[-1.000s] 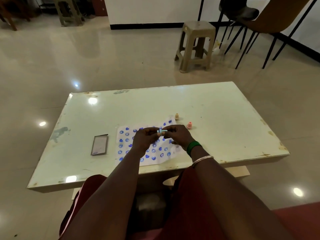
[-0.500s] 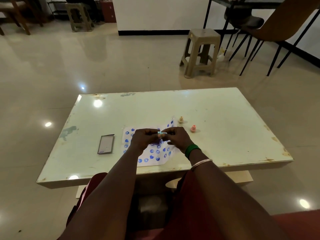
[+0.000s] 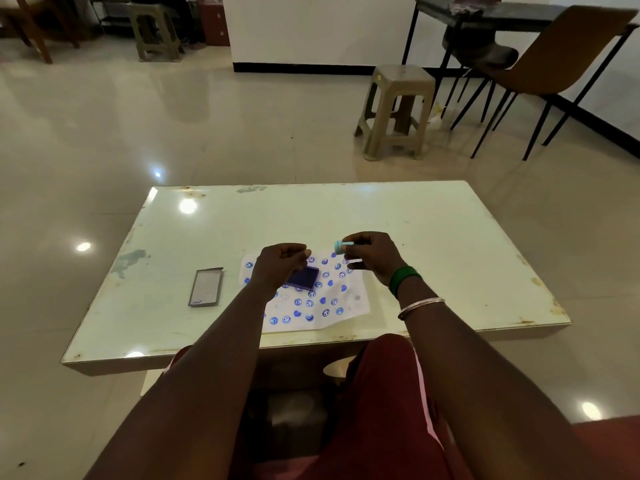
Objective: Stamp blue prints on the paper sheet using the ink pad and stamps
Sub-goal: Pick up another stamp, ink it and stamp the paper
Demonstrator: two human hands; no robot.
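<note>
A white paper sheet with several blue round prints lies on the table in front of me. An open purple ink pad rests on the sheet, partly hidden by my left hand. That hand hovers over the pad with its fingers curled and pinched together; nothing shows in them. My right hand is raised over the sheet's far right corner and pinches a small light-blue stamp, whose round end points left.
The ink pad's flat lid lies on the pale glossy table, left of the sheet. Beyond the table stand a plastic stool and a brown chair by a dark desk. My knees are under the near edge.
My hands, joined on the light-blue stamp over the sheet, have pulled apart. The right hand took the stamp up and to the right. The ink pad now shows under the left hand.
</note>
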